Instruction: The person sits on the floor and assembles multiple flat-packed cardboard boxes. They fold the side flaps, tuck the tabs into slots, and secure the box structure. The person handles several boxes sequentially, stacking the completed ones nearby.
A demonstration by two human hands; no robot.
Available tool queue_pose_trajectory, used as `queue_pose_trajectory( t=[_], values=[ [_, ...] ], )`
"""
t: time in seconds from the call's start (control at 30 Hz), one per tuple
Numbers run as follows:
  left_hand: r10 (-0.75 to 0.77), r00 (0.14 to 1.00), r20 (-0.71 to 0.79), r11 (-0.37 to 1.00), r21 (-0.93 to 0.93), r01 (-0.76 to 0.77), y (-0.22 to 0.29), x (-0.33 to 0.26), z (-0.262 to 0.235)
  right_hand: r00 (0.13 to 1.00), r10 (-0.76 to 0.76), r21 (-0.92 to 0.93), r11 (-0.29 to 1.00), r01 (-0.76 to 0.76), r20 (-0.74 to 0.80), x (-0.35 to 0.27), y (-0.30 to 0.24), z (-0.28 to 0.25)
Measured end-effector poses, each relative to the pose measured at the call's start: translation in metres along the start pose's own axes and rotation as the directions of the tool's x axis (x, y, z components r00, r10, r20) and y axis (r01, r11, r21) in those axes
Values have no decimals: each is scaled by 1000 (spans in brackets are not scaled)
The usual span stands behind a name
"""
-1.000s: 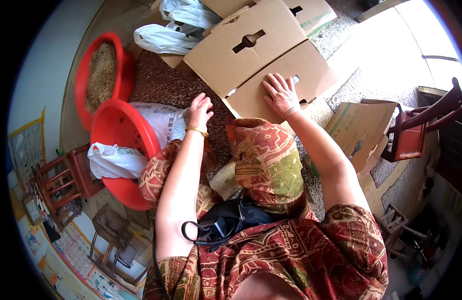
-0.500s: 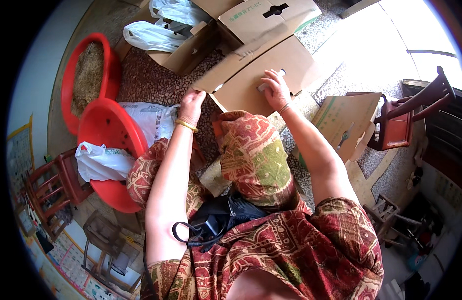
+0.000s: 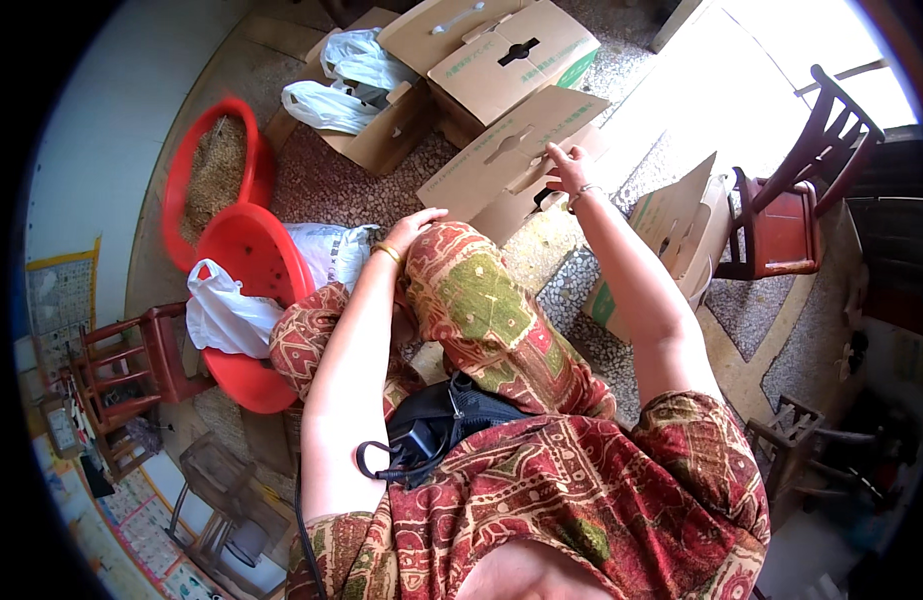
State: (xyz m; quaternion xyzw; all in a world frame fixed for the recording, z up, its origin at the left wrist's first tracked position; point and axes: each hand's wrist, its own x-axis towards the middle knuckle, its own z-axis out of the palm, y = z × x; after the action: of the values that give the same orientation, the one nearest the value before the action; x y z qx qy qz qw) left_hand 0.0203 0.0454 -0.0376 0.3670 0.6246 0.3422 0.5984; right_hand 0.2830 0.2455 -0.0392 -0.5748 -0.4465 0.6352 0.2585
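Observation:
In front of my knees stands a brown cardboard box [image 3: 511,150] with a raised flap that has a handle cutout. My right hand [image 3: 573,170] is at the flap's near edge on the right, index finger stretched out and the others loosely bent. It seems to touch the cardboard but grips nothing I can see. My left hand [image 3: 413,232] lies beside my patterned trouser knee, near the box's left corner, with its fingers extended and partly hidden. Behind this box sits a closed carton [image 3: 511,50] with a dark handle slot.
White plastic bags [image 3: 331,107] rest in an open carton at the back left. Red tubs [image 3: 253,250], one with grain-like material, stand left beside a white sack [image 3: 326,252]. Another carton [image 3: 671,235] and a dark red chair [image 3: 781,220] are on the right.
My left hand has left the flap's left edge and come back toward my knee. The flap now stands over the box, and my right hand has moved off the inner panel to its edge.

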Motion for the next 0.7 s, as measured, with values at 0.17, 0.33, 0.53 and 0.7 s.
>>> queue_pose_trajectory(
  t=[0.17,0.33,0.53,0.7],
  values=[
    [81,982,-169,967,254,-36,14,-28,-15,976,197,-15,980,-197,89,12,17,-12],
    [79,967,-243,978,207,-28,59,-76,-1,979,185,-197,966,-165,89,20,48,-32],
    [-10,943,-332,999,-38,-3,74,-124,-12,987,157,-192,970,-148,34,27,46,-27],
    [-51,941,-336,993,-119,12,66,-126,-6,991,107,-144,985,-95,76,22,54,-34]
  ],
)
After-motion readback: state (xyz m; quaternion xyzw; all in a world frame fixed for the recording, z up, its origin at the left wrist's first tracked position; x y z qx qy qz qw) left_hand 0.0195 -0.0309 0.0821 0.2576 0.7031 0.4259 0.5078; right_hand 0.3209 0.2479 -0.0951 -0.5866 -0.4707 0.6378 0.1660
